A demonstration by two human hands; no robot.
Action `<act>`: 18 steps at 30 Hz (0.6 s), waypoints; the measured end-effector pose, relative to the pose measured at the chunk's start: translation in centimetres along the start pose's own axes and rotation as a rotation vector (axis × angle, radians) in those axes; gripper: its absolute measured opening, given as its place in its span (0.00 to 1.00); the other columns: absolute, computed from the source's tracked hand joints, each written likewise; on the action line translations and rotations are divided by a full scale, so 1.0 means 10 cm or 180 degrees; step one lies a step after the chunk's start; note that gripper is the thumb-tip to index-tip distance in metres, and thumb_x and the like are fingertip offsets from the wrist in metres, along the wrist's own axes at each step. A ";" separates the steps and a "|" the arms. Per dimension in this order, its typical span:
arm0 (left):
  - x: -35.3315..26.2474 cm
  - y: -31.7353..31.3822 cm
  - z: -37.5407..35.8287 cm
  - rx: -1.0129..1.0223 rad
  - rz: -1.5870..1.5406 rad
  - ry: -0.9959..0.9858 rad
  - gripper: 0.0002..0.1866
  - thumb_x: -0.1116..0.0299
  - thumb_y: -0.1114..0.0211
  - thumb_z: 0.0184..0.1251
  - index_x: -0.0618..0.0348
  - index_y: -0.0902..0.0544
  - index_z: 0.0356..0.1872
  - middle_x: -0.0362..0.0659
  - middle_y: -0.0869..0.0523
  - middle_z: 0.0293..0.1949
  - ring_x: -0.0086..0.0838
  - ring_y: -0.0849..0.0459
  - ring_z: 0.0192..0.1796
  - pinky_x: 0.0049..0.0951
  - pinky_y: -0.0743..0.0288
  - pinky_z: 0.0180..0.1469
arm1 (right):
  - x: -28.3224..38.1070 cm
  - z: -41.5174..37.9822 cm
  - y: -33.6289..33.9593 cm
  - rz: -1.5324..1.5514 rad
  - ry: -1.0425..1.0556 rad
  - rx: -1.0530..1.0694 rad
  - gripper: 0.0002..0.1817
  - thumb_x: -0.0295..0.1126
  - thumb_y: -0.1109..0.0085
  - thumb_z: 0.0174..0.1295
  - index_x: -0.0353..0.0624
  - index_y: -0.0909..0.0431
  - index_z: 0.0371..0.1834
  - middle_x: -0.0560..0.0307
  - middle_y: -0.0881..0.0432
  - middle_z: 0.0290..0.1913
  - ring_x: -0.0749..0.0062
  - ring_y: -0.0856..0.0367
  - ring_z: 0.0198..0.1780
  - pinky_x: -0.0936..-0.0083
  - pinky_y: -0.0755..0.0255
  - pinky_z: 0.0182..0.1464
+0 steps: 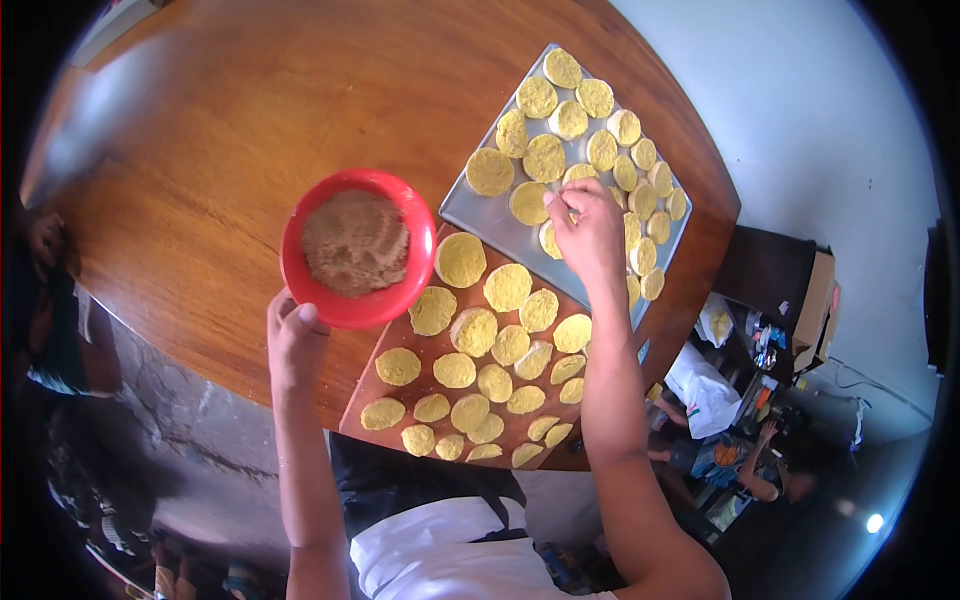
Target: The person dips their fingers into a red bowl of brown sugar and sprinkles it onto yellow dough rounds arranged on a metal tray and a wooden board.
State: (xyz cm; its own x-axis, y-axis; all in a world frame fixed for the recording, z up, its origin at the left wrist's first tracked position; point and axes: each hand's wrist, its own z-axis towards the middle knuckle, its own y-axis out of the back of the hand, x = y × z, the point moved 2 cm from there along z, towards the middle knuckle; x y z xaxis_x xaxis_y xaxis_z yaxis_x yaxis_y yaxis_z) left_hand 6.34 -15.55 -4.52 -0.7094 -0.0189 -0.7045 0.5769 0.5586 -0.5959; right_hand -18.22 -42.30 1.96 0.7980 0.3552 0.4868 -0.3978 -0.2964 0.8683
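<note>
My left hand (295, 345) grips the lower rim of a red plastic bowl (425, 240), thumb on the near side. Brown, sugar-like granules (345, 240) fill much of the bowl. Over a grey metal tray (488, 213), my right hand (590, 230) hovers with thumb and fingertips pinched together. Anything between them is too small to make out. Close by its fingertips lies a yellow-topped round (527, 205), one of several in rows on the tray. More yellow-topped rounds (475, 331) cover a reddish-brown board (426, 376) nearer my body.
Tray, board and bowl share a large, polished wooden table (260, 90) with a curved edge. A white wall (800, 110) rises to the right. Beyond the table's right edge stand a dark cabinet (762, 270) and a person (715, 460). Another person (60, 330) stands at the left.
</note>
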 end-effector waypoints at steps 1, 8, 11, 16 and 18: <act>0.01 -0.07 0.00 0.0072 -0.0014 0.0069 0.34 0.56 0.31 0.62 0.76 0.26 0.60 0.55 0.19 0.61 0.38 0.20 0.64 0.39 0.30 0.71 | -0.03 -0.01 -0.02 -0.0030 0.0048 -0.0177 0.05 0.24 0.34 0.56 0.33 0.16 0.34 0.47 0.18 0.47 0.55 0.20 0.52 0.63 0.26 0.54; 0.10 -0.19 -0.01 0.0139 0.0024 0.0211 0.33 0.56 0.30 0.61 0.73 0.25 0.60 0.54 0.18 0.59 0.37 0.18 0.62 0.39 0.28 0.69 | -0.02 -0.05 -0.05 -0.0526 0.0318 -0.0141 0.03 0.22 0.32 0.55 0.33 0.16 0.30 0.49 0.19 0.47 0.53 0.21 0.53 0.62 0.27 0.54; 0.08 -0.22 -0.03 0.0007 -0.0193 0.0138 0.28 0.60 0.30 0.62 0.73 0.21 0.55 0.52 0.16 0.55 0.36 0.17 0.58 0.38 0.26 0.65 | 0.11 0.00 0.07 -0.0329 -0.0052 0.0069 0.03 0.21 0.33 0.55 0.35 0.15 0.33 0.46 0.17 0.45 0.51 0.19 0.49 0.61 0.26 0.53; 0.05 -0.28 -0.02 -0.0058 -0.0211 0.0128 0.28 0.60 0.31 0.62 0.73 0.22 0.56 0.53 0.16 0.56 0.37 0.17 0.58 0.38 0.25 0.65 | 0.19 -0.01 0.11 -0.0617 -0.0644 0.0264 0.09 0.23 0.34 0.58 0.37 0.14 0.42 0.44 0.14 0.36 0.52 0.16 0.37 0.61 0.23 0.43; 0.05 -0.28 0.00 0.0024 -0.0287 0.0142 0.29 0.59 0.31 0.63 0.73 0.22 0.57 0.52 0.16 0.56 0.36 0.17 0.59 0.38 0.25 0.65 | 0.22 -0.05 0.07 -0.0413 -0.0112 -0.0013 0.07 0.23 0.34 0.58 0.36 0.14 0.40 0.44 0.13 0.37 0.52 0.16 0.37 0.62 0.23 0.42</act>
State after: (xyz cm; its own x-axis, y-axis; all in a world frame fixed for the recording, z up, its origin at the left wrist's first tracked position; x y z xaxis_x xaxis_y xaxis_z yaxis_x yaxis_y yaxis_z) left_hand 4.35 -17.10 -3.22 -0.7758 -0.0316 -0.6301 0.5128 0.5502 -0.6590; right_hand -16.98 -41.24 3.72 0.8582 0.3590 0.3668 -0.2919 -0.2463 0.9242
